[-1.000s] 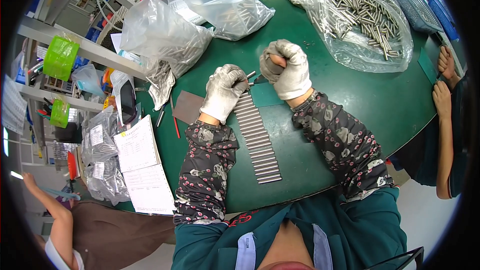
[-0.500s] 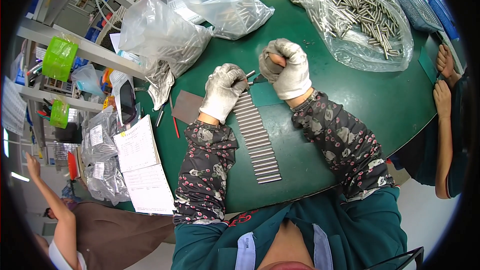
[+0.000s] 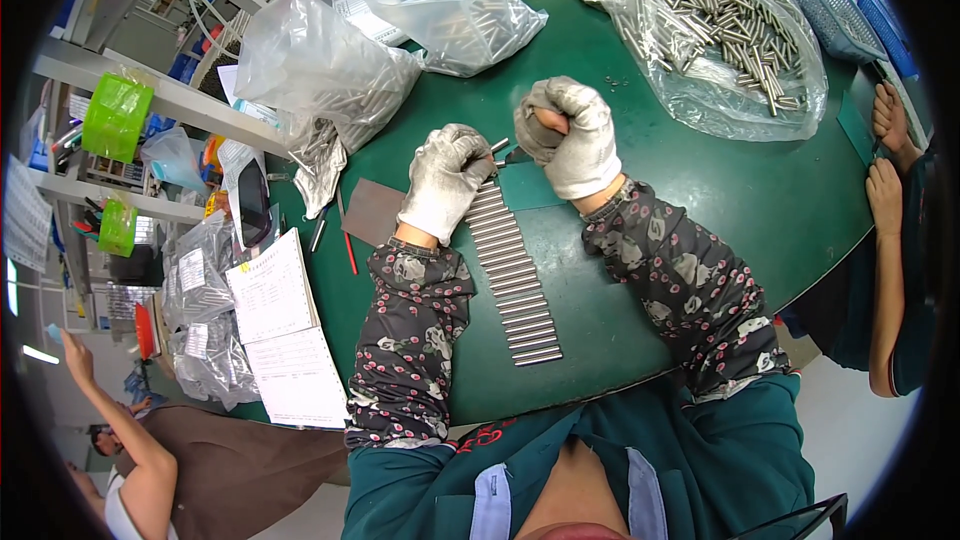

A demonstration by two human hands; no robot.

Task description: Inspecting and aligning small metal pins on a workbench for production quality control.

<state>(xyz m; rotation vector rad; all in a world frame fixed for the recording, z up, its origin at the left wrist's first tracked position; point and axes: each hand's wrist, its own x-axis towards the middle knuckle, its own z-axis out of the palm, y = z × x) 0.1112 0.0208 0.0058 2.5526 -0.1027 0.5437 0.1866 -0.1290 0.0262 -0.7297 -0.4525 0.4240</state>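
Note:
Both my hands wear whitish work gloves. My left hand (image 3: 443,180) is closed at the top of a row of metal pins (image 3: 517,285), its fingertips pinching a short metal pin (image 3: 499,146). Just to its right, my right hand (image 3: 575,135) is curled into a fist around a slim dark tool (image 3: 516,155), whose tip points at the pin. Most of that tool is hidden in the glove. Under the tip lies a small green sheet (image 3: 532,190). A brown square sheet (image 3: 374,211) lies left of my left hand.
Clear bags of metal pins (image 3: 335,75) stand at the far left, and a large open bag (image 3: 720,30) lies at the far right. A red stick (image 3: 349,240) and a paper pad (image 3: 285,330) are to the left. Co-workers' hands (image 3: 885,165) show at right.
My two hands have hardly moved and keep their grips. At the far left, another person's raised arm has shifted slightly.

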